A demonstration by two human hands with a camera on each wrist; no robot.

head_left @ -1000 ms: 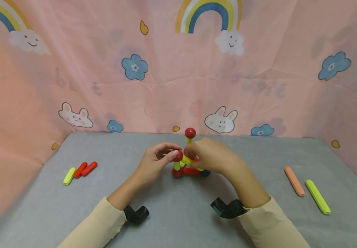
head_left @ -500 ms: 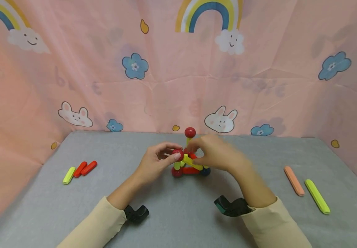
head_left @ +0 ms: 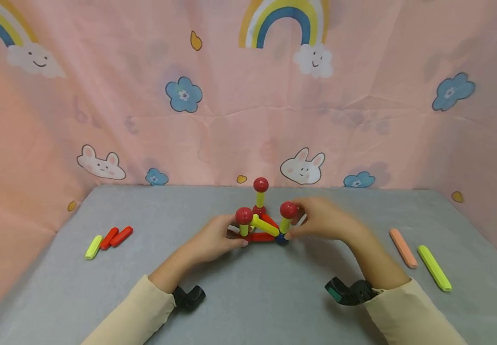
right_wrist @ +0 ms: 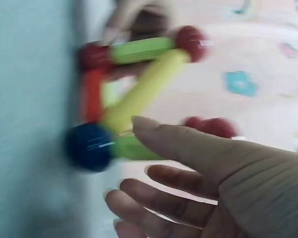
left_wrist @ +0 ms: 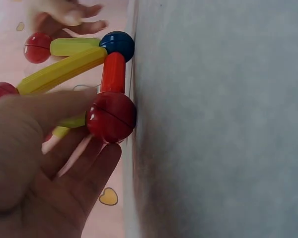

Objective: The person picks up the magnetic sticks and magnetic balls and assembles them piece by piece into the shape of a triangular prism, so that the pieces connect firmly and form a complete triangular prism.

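Observation:
A stick-and-ball structure [head_left: 262,225] stands mid-table: a red base stick [head_left: 263,236], a slanting yellow stick [head_left: 265,226] and three yellow posts topped by red balls. My left hand [head_left: 241,239] holds its near-left corner. There my thumb and fingers [left_wrist: 105,121] pinch the post by the red base ball [left_wrist: 111,116]. At the right post [head_left: 285,224], which rises from the blue ball [head_left: 281,238], is my right hand [head_left: 294,225]. In the blurred right wrist view the right hand [right_wrist: 134,148] has its thumb over that post and its fingers curled beneath.
On the grey table [head_left: 248,297] lie loose sticks. At the left are a yellow-green one [head_left: 94,246] and two red ones [head_left: 116,236]. At the right are an orange one [head_left: 402,247] and a yellow-green one [head_left: 434,268]. Pink printed cloth [head_left: 231,120] walls the back and sides.
My right hand moved right, and a yellow post with a red ball now stands on the blue ball. My left hand dropped from the left ball to that post's base.

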